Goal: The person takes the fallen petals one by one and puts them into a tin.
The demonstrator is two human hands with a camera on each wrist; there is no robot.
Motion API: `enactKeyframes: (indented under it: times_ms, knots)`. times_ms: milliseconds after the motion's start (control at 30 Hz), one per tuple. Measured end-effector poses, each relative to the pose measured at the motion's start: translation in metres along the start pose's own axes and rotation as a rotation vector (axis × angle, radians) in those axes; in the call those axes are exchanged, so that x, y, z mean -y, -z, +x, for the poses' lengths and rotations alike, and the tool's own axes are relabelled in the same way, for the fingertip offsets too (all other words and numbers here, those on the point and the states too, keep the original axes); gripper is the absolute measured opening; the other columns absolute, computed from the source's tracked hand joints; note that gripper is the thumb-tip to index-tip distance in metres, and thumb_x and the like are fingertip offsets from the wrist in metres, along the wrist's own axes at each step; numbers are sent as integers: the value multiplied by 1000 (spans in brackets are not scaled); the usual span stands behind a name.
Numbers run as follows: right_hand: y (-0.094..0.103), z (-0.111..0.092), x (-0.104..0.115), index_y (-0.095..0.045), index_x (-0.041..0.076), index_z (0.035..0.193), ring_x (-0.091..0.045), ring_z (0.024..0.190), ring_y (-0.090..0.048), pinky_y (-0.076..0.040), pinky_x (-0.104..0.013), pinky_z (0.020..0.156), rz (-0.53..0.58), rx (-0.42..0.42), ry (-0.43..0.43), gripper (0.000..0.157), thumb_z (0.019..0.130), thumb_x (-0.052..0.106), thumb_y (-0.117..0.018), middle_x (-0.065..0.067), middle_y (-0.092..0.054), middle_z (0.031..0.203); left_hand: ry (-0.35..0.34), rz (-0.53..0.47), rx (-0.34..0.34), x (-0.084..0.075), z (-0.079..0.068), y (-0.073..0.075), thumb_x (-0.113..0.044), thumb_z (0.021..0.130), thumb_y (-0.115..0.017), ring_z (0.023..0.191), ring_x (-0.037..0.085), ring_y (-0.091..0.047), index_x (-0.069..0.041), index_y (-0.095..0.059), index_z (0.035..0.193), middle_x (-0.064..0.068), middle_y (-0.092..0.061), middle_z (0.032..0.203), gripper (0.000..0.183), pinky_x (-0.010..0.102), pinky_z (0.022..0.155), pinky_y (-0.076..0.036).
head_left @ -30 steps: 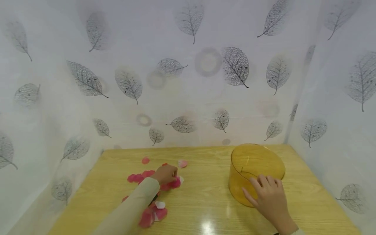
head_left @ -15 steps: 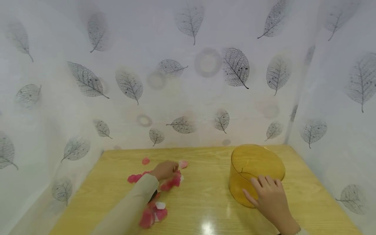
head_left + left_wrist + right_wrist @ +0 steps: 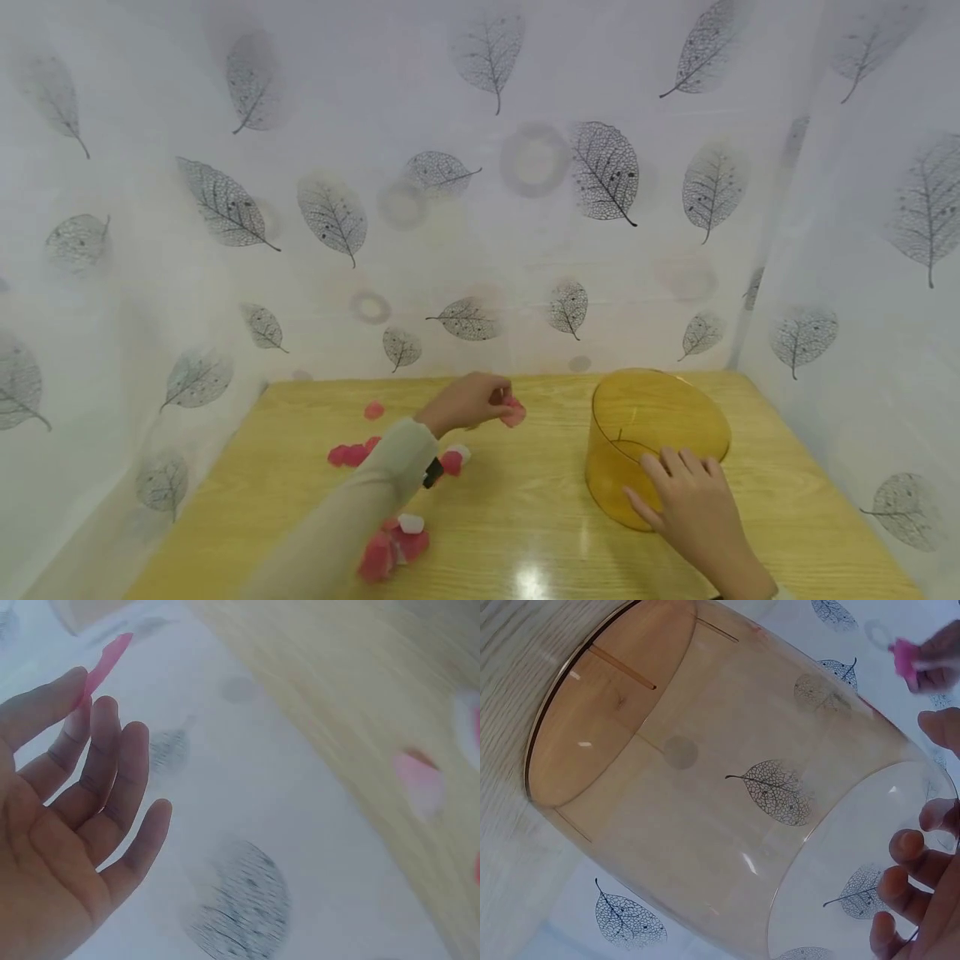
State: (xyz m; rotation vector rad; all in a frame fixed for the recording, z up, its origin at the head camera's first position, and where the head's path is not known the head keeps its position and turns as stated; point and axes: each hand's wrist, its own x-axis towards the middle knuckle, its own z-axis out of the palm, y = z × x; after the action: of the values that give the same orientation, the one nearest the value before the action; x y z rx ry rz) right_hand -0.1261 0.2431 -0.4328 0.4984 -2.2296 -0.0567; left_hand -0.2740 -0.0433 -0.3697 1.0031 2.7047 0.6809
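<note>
Between thumb and forefinger, my left hand (image 3: 465, 404) pinches a pink flower petal (image 3: 512, 412) over the back of the table. In the left wrist view the petal (image 3: 106, 664) stands up from the fingertips, and the other fingers are loosely bent. An amber see-through bin (image 3: 611, 487) with a slanted top stands on the right. My right hand (image 3: 693, 508) holds its near rim, fingers hooked over the edge. The right wrist view shows the bin's wall (image 3: 727, 787) and no petals inside. Loose petals (image 3: 352, 454) lie left and below my left forearm, which hides some of them.
One pink petal (image 3: 373, 409) lies apart near the back left. A front cluster (image 3: 378, 557) has a white petal (image 3: 410, 523) on it. The wooden table (image 3: 517, 500) is enclosed by leaf-print sheeting (image 3: 480, 250) at back and sides.
My left hand has risen from the petals and moved right and back, with a pink petal pinched in it. The right hand has stayed on the bin's rim.
</note>
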Motion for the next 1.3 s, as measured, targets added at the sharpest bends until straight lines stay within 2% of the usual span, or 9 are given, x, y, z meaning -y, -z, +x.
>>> enactKeyframes:
  times_ms: [100,233,433,700,867,967,1067,1133,1300]
  knots:
    - [0,0,0,-55,8,83,-26,57,-49,-37,-38,50,-3,4,-4,65,95,60,-17,-8,-53,68,-45,-54,-15,-24,13,4,-22,90,-64,57,8,-43,-14,-58,82,-3,-55,70,13,20,52,-37]
    - [-1,0,0,-54,8,83,-26,58,-48,-35,-36,51,-6,14,-14,67,95,60,-14,-7,-52,68,-98,-53,-36,-52,33,5,-22,89,-64,60,7,-43,-14,-58,80,-4,-54,69,14,18,54,-37]
    - [-2,-1,2,-57,9,85,-26,59,-49,-34,-36,52,-3,36,-27,69,95,61,-12,-7,-53,69,-142,-10,-23,-78,63,-6,-25,91,-62,57,6,-43,-14,-59,83,-3,-58,70,13,16,53,-37]
    - [-2,-1,3,-55,9,83,-25,57,-47,-30,-34,51,-1,9,-20,65,95,60,-16,-7,-53,69,-132,42,-15,-97,92,-35,-28,91,-61,58,6,-46,-16,-58,84,-6,-59,72,15,16,52,-38]
    - [-2,-1,3,-54,9,83,-25,58,-47,-29,-33,51,-4,-1,-18,65,95,59,-15,-7,-52,69,-182,227,-61,-108,103,-53,-34,90,-61,62,4,-49,-19,-57,81,-12,-59,73,18,15,54,-39]
    - [-2,-1,2,-54,9,84,-25,58,-47,-29,-33,52,2,-1,-18,64,95,59,-17,-7,-52,69,-221,385,-119,-112,107,-61,-40,90,-59,65,2,-49,-24,-58,80,-15,-59,74,19,18,72,-44]
    - [-2,0,2,-54,8,83,-26,58,-47,-29,-33,52,5,-1,-19,64,95,59,-17,-8,-53,70,-255,490,-178,-113,110,-66,-46,90,-56,68,1,-50,-28,-59,82,-17,-58,74,20,25,82,-42]
    - [-2,0,1,-54,8,83,-26,59,-48,-29,-34,52,4,-2,-20,64,95,59,-18,-8,-53,70,-271,493,-185,-113,112,-69,-47,90,-56,69,0,-50,-28,-59,82,-18,-59,75,21,25,82,-39]
    - [-1,-1,1,-53,9,83,-26,59,-49,-28,-34,51,-8,-10,-20,64,95,60,-17,-8,-53,70,-277,398,-138,-112,116,-74,-43,88,-61,66,-5,-48,-29,-59,79,-21,-59,73,17,25,82,-34]
